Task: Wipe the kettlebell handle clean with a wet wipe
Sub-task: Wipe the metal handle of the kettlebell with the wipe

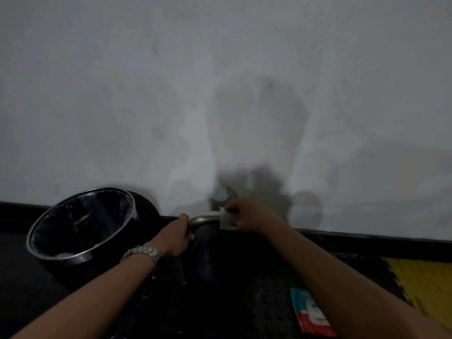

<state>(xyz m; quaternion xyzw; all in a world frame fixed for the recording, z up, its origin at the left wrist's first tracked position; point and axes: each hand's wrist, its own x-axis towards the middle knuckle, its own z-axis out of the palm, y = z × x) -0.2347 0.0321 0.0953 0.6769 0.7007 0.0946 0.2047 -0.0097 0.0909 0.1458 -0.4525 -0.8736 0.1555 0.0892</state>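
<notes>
Lying nearest the camera, on the dark studded floor mat [264,304], is a teal, white and red wipe packet [311,314], flat and partly hidden behind the right forearm. A yellow mat section [425,285] adjoins at far right. Both bare forearms extend forward; the left wrist carries a metal-link wristwatch [144,253].

The left hand [177,237] has its fingers curled round the left bend of the kettlebell handle [204,218], a grey metal bar. The kettlebell body [208,255] below is dark and hard to make out against the mat.

The right hand [244,216] pinches a white wet wipe [226,221] against the right part of the handle, the wipe folded over the bar and touching it.

To the left of the kettlebell stands a black waste bin [80,226] with a metal rim and a dark liner bag, near the left hand but not touching it.

Beyond runs a black skirting strip [367,237] at the foot of a pale, stained wall [220,81], on which the hands' shadow falls.
</notes>
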